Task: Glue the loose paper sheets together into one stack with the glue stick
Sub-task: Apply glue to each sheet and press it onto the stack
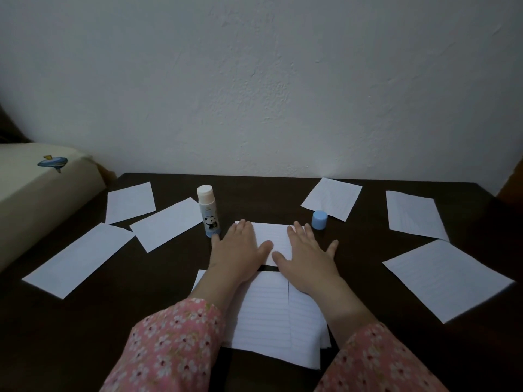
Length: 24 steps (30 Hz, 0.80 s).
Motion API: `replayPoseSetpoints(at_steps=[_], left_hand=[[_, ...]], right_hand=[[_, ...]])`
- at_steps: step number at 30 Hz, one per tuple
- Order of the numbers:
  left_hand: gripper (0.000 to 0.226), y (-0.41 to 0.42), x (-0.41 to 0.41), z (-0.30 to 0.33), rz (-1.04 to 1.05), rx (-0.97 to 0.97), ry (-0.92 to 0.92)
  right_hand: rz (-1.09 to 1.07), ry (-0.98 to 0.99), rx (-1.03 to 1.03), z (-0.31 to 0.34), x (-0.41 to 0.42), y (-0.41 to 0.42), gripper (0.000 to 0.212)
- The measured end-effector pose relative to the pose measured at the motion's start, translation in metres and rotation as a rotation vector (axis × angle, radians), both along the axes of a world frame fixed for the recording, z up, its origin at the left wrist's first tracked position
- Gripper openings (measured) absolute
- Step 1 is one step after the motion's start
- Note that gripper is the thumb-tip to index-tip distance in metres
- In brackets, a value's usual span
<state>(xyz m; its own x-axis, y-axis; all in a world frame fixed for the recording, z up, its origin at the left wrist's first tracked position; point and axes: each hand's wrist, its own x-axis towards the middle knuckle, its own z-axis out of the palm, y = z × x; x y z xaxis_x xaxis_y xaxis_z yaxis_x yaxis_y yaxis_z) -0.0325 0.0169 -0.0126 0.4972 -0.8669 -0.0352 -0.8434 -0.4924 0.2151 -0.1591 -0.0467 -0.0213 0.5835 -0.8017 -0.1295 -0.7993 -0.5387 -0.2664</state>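
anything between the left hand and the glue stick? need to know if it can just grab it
Nothing visible. The glue stick stands upright and uncapped just beyond the left hand, which lies flat on the middle sheet. Only bare table lies between them. Its blue cap sits apart, past the right hand.

a dark table (368,321) against a pale wall (254,80); cream cushion (34,193) at left.
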Motion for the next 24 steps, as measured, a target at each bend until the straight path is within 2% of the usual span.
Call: replayPoseSetpoints(at_steps=[3, 7, 12, 19, 22, 24], left_hand=[[0.053, 0.012, 0.003, 0.006, -0.126, -0.05, 0.009], [0.05, 0.02, 0.003, 0.008, -0.254, 0.0, 0.028], [0.05, 0.025, 0.014, 0.008, -0.222, 0.072, 0.067], [0.052, 0.035, 0.022, 0.011, -0.18, 0.136, 0.03], [0.049, 0.038, 0.022, 0.007, -0.168, 0.061, 0.034], [0.036, 0.044, 0.026, 0.004, -0.067, -0.171, 0.115]], right_hand=[[0.084, -0.004, -0.082, 0.003, -0.004, 0.005, 0.056], [0.183, 0.05, -0.074, 0.009, -0.01, 0.009, 0.049], [0.111, 0.122, -0.052, 0.007, -0.014, 0.011, 0.055], [0.032, 0.137, -0.031, 0.006, -0.016, 0.014, 0.064], [0.028, 0.125, -0.028, 0.007, -0.015, 0.013, 0.065], [0.016, 0.065, -0.064, 0.008, -0.015, 0.011, 0.064]])
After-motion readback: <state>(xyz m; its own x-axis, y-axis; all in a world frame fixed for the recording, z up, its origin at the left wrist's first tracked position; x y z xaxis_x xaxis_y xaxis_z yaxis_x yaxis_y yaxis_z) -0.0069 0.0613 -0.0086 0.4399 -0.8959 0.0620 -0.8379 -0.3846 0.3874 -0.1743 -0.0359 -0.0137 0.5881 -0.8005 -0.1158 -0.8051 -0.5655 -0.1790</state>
